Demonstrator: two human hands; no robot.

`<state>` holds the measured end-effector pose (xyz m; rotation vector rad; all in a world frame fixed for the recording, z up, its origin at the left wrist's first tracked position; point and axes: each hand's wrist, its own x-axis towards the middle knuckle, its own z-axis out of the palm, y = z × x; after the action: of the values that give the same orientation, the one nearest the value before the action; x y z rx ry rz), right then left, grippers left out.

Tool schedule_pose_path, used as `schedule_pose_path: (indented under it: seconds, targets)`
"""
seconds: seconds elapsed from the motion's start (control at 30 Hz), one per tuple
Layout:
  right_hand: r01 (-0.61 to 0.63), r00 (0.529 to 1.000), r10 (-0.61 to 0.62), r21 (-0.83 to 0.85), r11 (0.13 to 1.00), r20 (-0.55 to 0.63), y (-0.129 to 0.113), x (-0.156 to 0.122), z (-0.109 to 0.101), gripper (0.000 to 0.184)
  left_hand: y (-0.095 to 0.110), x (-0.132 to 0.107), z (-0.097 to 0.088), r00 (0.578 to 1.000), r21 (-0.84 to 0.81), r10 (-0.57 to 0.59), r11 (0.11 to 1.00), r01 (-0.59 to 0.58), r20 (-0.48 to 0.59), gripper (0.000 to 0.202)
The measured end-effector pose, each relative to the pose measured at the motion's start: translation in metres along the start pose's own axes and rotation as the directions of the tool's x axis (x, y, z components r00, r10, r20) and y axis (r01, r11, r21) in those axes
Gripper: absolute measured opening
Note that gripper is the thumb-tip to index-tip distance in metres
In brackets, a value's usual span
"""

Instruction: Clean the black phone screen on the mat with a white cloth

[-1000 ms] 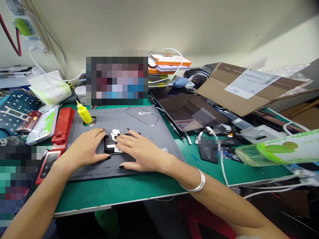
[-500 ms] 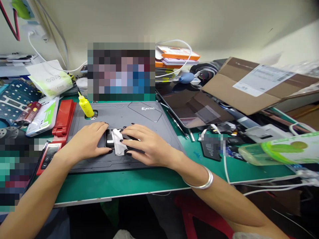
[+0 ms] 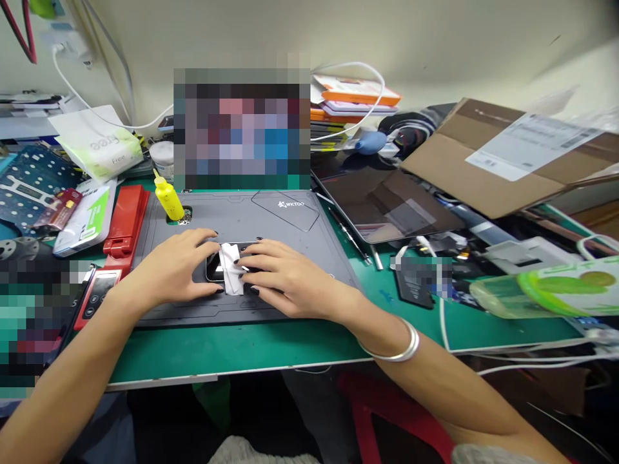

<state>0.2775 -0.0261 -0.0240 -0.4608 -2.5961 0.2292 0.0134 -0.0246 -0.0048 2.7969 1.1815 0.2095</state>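
Two hands work at the centre of the frame, with a crowded bench on either side. Far left lies a blue perforated mat [image 3: 33,174], and beside it stands a red-framed digital unit [image 3: 99,293], then a red plastic holder [image 3: 124,219]. A yellow squeeze bottle [image 3: 167,198] leans at the upper left corner of the grey WKTOO work mat [image 3: 290,222].

The left hand [image 3: 176,267] is open, its fingers spread and reaching the left end of a small, dark, glossy slab [image 3: 213,267], probably a phone, which lies flat at the middle of the mat. A folded white wipe [image 3: 231,270] lies across the slab, touching it. The right hand [image 3: 290,277] comes in from the right with its fingers bent over the wipe; whether the thumb pinches it is hidden.

Keeping the left hand planted would stop the slab sliding, and even fingertip pressure should keep the wipe flat against the glossy face.

Further right, a dark tablet [image 3: 387,206] lies near a flattened cardboard box [image 3: 483,161].
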Motion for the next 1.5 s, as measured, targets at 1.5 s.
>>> schedule_pose_path:
  seconds: [1.5]
  targets:
    - [-0.043, 0.957, 0.073, -0.112, 0.993, 0.281, -0.018, 0.028, 0.033, 0.081, 0.002, -0.001, -0.003, 0.986, 0.040, -0.169, 0.985, 0.169, 0.011, 0.087]
